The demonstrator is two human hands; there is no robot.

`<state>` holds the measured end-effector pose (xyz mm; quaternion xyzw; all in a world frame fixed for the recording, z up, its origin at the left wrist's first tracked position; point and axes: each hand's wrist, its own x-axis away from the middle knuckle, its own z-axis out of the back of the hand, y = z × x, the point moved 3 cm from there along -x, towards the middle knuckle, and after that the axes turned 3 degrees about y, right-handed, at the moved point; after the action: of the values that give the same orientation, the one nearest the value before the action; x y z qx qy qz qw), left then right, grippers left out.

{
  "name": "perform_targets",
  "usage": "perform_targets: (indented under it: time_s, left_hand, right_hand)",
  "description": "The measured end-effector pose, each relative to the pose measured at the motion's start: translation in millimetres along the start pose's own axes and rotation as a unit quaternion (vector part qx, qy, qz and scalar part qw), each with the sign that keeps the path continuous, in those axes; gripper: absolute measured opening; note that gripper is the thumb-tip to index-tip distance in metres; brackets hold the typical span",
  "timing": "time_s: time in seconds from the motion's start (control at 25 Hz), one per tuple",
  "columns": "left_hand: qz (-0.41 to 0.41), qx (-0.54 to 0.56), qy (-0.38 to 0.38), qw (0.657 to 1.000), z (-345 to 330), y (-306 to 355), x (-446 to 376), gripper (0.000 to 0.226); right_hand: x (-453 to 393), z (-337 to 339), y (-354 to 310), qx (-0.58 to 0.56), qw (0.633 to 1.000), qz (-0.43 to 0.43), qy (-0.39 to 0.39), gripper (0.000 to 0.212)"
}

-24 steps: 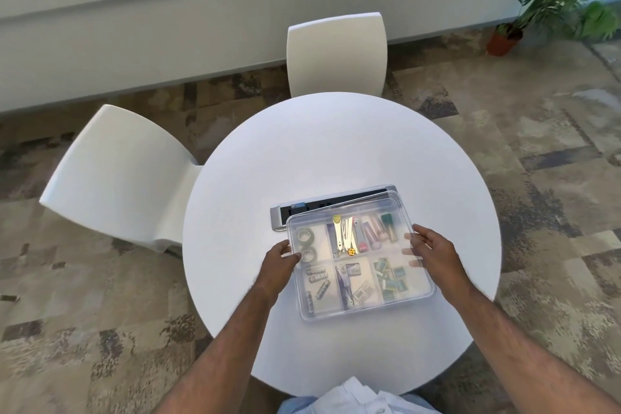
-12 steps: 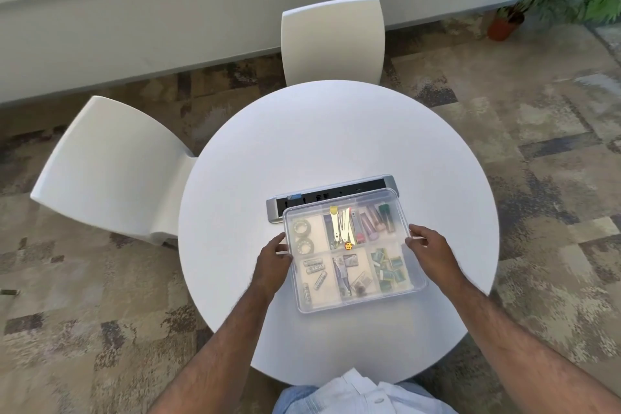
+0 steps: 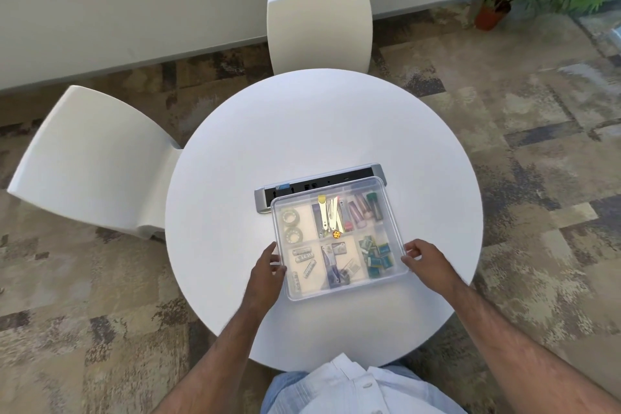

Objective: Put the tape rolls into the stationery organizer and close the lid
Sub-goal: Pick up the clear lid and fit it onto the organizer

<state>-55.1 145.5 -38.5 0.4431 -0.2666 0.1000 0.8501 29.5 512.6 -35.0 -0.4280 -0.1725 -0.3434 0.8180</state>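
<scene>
Both hands sit at the near corners of the clear organizer (image 3: 339, 239), one on each side. The left hand (image 3: 267, 270) has its fingers curled against the left wall near the front, thumb up by the rim; the right hand (image 3: 425, 259) pinches the right edge between thumb and fingers. Each seems to be gripping or pressing the box's rim, though whether they bear on the lid (image 3: 339, 188) or only on the wall under it I cannot tell from here.

That organizer rests on the round white bench (image 3: 302, 131), on the person's side of centre, its far edge overlapping a grey power strip (image 3: 302, 185). Its see-through lid looks to be lying over the compartments already. Two tape rolls (image 3: 291, 225) lie one behind the other in the back left compartment, just beyond the left hand's fingertips. Other compartments hold small stationery.

My guess is that the box is light, thin plastic, stiff enough to lift but ready to flex, and smooth enough to slip under dry fingers. Opposite edges are the sensible hold, as now. Pressing down evenly along the rim should seat the lid; a hard push in the middle would only bow it. With the back edge riding on the strip, it may rock.
</scene>
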Motion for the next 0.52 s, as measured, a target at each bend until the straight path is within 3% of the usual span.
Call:
perform_targets:
  time_s: [0.16, 0.52]
  left_hand:
    - [0.014, 0.002, -0.042, 0.999, -3, -21, 16, 0.036]
    - [0.070, 0.046, -0.067, 0.994, -2, -38, 29, 0.013]
  right_hand:
    - [7, 1, 19, -0.036, 0.997, -0.051, -0.049, 0.017]
    - [9, -4, 21, -0.069, 0.992, -0.097, -0.040, 0.015]
